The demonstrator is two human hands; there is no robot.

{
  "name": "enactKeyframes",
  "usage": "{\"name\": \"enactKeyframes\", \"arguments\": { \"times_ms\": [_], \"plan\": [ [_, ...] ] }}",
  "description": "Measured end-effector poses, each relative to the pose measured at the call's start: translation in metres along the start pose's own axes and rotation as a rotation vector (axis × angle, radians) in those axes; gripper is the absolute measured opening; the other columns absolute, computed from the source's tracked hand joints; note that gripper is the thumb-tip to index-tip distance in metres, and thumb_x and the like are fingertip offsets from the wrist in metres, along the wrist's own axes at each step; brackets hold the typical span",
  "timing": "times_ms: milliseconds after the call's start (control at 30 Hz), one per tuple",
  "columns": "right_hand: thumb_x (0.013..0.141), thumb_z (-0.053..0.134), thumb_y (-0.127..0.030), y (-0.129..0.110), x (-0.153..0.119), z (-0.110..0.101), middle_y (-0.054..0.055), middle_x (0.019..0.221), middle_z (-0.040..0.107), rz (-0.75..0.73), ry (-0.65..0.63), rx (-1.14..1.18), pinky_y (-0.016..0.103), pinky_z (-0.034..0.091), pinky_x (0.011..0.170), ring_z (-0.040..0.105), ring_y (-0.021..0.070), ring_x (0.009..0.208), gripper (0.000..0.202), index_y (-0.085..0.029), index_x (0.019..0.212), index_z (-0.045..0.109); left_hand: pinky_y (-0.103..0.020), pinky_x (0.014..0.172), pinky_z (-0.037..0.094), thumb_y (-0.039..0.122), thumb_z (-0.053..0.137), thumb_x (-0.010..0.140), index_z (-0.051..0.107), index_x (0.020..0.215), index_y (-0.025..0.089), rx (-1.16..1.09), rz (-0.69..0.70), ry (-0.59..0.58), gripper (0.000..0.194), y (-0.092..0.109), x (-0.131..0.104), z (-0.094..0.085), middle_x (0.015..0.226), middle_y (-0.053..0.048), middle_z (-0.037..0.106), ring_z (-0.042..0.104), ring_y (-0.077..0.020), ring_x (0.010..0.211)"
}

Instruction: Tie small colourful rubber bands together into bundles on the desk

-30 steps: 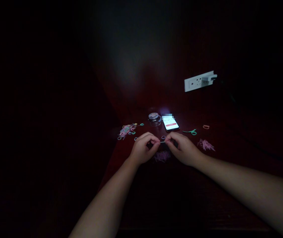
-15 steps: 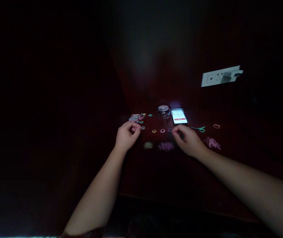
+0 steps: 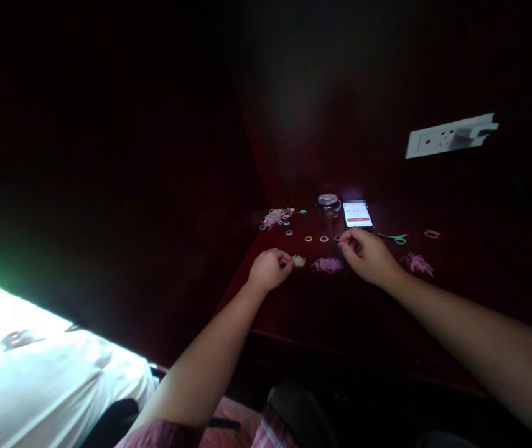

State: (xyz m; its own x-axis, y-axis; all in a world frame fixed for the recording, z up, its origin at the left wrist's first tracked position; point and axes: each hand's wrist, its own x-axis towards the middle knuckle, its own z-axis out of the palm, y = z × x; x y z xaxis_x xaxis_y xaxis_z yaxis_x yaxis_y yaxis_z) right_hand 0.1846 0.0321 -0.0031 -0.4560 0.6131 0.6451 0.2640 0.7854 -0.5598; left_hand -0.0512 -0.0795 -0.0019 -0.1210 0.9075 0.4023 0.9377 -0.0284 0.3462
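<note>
My left hand has its fingers pinched together at the left edge of a small pale yellow-green pile; what they hold, if anything, is too small to make out. My right hand is closed in a pinch beside a purple ring, its fingertips hiding any small thing between them. Left of that ring lie a pink ring and a yellow ring. A purple pile sits between my hands. Right of my right hand is a pinkish-purple pile.
A mixed heap of coloured bands lies at the back left. Behind the rings stand a lidded clear jar and a lit phone. Green scissors and an orange clip-like item lie right. A socket panel is on the wall.
My left hand has moved from beside the mixed heap to the pale yellow-green pile. My right hand stays by the purple ring. The view has shifted, with bright white cloth now showing at the lower left.
</note>
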Motion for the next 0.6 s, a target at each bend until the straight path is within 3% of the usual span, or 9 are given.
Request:
{"name": "enactKeyframes", "arguments": {
  "times_ms": [133,233,367,467,600],
  "plan": [
    [0.084,0.053,-0.020,-0.001,0.000,0.001,0.002,0.070,0.061,-0.005,0.007,0.008,0.026,0.040,0.054,0.054,0.0145,0.059,0.005,-0.019,0.084,0.058,-0.027,0.072,0.051,0.028,0.059,0.083,0.071,0.087,0.019,-0.060,-0.004,0.017,0.016,-0.018,0.003,-0.015,0.085,-0.003,0.070,0.063,-0.0148,0.073],
    [0.084,0.052,-0.020,-0.002,0.000,0.001,0.001,0.069,0.060,-0.005,-0.002,0.019,0.026,0.039,0.053,0.053,0.0145,0.058,0.006,-0.019,0.084,0.058,-0.028,0.078,0.052,0.027,0.052,0.087,0.069,0.095,0.018,-0.025,-0.150,0.001,0.021,-0.039,0.010,-0.018,0.092,-0.005,0.071,0.065,-0.0160,0.080],
    [0.085,0.052,-0.021,-0.003,-0.001,0.000,0.002,0.070,0.062,-0.017,-0.012,0.021,0.027,0.040,0.054,0.054,0.0152,0.058,0.006,-0.019,0.083,0.058,-0.039,0.101,0.043,0.033,0.057,0.085,0.067,0.108,0.017,0.128,-0.266,0.019,0.030,-0.057,0.028,0.002,0.119,-0.010,0.065,0.057,-0.0257,0.113],
    [0.086,0.051,-0.022,-0.003,-0.001,0.000,0.002,0.069,0.061,-0.021,-0.016,0.006,0.027,0.040,0.053,0.054,0.0152,0.057,0.007,-0.020,0.083,0.057,-0.048,0.103,0.040,0.045,0.056,0.085,0.063,0.119,0.021,0.179,-0.315,0.026,0.043,-0.063,0.047,0.021,0.134,-0.011,0.057,0.049,-0.0322,0.124],
    [0.087,0.050,-0.023,-0.003,0.000,-0.001,0.002,0.069,0.061,-0.014,-0.003,-0.011,0.028,0.041,0.053,0.056,0.0159,0.059,0.007,-0.020,0.084,0.056,-0.052,0.105,0.036,0.051,0.053,0.085,0.060,0.126,0.020,0.202,-0.361,0.023,0.052,-0.069,0.073,0.034,0.145,-0.012,0.048,0.042,-0.0361,0.130]
  ]
}}
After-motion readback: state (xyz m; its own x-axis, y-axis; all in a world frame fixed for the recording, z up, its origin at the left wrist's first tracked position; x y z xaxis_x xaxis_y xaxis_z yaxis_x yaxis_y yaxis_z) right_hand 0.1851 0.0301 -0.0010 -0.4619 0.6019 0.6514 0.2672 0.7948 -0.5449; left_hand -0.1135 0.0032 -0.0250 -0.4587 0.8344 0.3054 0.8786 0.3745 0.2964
